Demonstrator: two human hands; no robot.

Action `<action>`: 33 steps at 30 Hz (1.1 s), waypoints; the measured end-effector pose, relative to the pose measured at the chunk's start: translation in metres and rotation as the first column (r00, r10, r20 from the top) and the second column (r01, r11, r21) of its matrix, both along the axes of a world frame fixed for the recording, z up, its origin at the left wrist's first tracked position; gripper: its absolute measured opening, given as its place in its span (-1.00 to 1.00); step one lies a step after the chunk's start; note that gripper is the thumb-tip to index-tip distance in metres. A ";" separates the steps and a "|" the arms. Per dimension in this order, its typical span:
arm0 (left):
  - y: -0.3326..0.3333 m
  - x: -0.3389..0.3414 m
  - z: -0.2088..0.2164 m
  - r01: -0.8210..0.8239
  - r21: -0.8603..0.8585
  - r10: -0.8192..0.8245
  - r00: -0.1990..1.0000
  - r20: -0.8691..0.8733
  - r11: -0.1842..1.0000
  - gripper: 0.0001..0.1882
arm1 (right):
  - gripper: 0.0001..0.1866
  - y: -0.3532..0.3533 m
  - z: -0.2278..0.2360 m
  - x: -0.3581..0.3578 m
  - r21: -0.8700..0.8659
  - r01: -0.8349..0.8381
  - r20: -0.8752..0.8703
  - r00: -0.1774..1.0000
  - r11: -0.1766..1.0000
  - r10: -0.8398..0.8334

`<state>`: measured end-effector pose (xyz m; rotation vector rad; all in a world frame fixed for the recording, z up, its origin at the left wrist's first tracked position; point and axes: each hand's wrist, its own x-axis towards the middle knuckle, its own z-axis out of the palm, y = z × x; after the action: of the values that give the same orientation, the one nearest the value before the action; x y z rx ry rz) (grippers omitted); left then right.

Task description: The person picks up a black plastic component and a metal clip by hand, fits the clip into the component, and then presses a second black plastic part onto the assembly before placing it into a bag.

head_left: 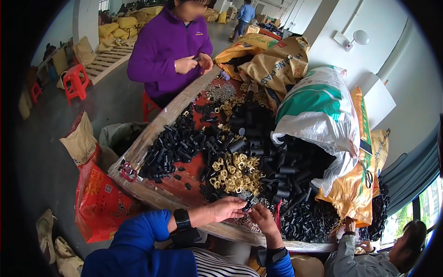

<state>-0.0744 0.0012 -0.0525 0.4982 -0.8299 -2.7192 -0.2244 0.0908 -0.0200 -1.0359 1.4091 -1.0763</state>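
Observation:
Above the near edge of the table, my left hand (pixel 227 208) pinches a small black plastic part (pixel 248 203) at its fingertips. My right hand (pixel 264 219) meets it from the right, thumb and finger closed at the same part. The part's exact kind is too small to tell. Just beyond my hands lies a pile of gold-coloured metal buckle-like pieces (pixel 236 171), with small silvery bits (pixel 247 193) at its near side. Black tube-shaped pieces (pixel 284 177) are heaped to the right, and black clip-like plastic parts (pixel 173 147) to the far left.
Large woven sacks, one white and green (pixel 318 99), one orange (pixel 353 194), line the table's right side. A co-worker in purple (pixel 168 51) handles a dark piece across the table; another in grey (pixel 350 256) works at right. A red bag (pixel 101 198) stands at left.

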 end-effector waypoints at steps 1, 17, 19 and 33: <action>0.000 0.000 0.000 0.001 -0.003 -0.001 1.000 0.002 1.000 -0.79 | -0.87 0.001 0.001 0.000 -0.003 0.001 0.002 1.000 1.000 -0.001; 0.030 0.027 0.016 -0.115 0.051 0.118 0.991 -0.059 0.992 -0.81 | -0.87 0.030 0.001 0.037 -0.253 0.118 -0.102 0.984 0.960 -0.148; 0.032 0.028 0.016 -0.144 0.082 0.149 0.987 -0.056 0.986 -0.84 | -0.88 0.033 0.001 0.044 -0.399 0.067 -0.390 0.890 0.914 -0.236; 0.021 0.017 0.007 -0.205 0.215 0.208 0.978 0.006 0.955 -0.86 | -0.89 0.017 -0.007 0.044 -0.436 0.120 -0.556 0.743 0.892 -0.372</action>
<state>-0.0573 0.0217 -0.0458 0.5706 -0.4519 -2.6248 -0.1804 0.1076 -0.0273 -1.6294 1.9737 -1.2958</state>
